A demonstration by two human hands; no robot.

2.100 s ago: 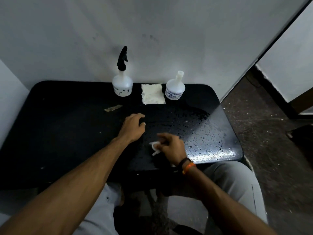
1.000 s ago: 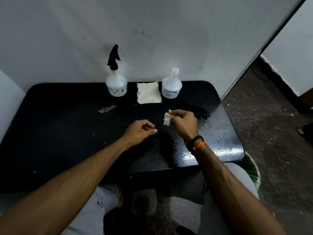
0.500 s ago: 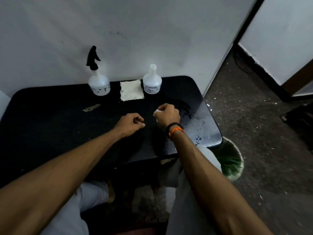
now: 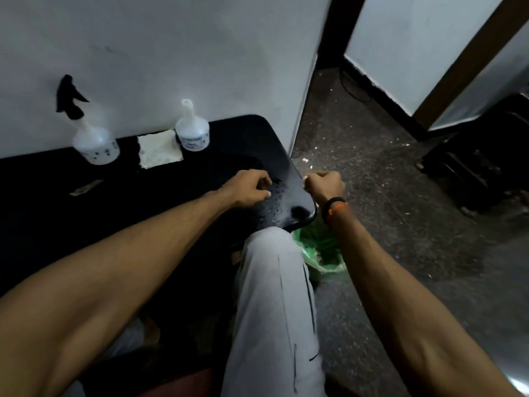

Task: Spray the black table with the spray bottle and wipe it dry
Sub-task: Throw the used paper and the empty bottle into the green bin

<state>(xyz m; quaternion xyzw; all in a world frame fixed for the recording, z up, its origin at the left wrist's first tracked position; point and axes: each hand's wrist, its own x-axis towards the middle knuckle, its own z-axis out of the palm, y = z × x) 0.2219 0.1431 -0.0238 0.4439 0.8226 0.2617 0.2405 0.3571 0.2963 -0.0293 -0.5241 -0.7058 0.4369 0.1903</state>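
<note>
The right hand (image 4: 325, 184) hangs past the table's right edge, above the floor, its fingers curled into a fist round a small white wad (image 4: 305, 177); only a sliver of the wad peeks out at the knuckles, so what it is made of is hard to tell. A dark band and an orange one circle that wrist. The left hand (image 4: 249, 190) rests on the table (image 4: 171, 196) near its right front corner, fingers curled under; whether it pinches anything cannot be told, since the fingertips are tucked out of sight.

Water drops bead on the table just beside the left hand and on toward the corner (the rest of the top is too dark to judge wet or dry). The table's left end is cut off by the frame.

At the back, against the wall, the spray bottle (image 4: 93, 138) stands upright, its black trigger head blurred. A folded cloth (image 4: 159, 149) lies flat just to its right, touching or nearly touching a second bottle (image 4: 192, 133) with a plain white spout; its label is unreadable. A small pale scrap (image 4: 86, 187) lies on the table nearer the person, left of the hands.

Below the corner a bin (image 4: 320, 253) with a green liner sits on the floor, half hidden by the right forearm and a grey-trousered knee (image 4: 272, 253).
</note>
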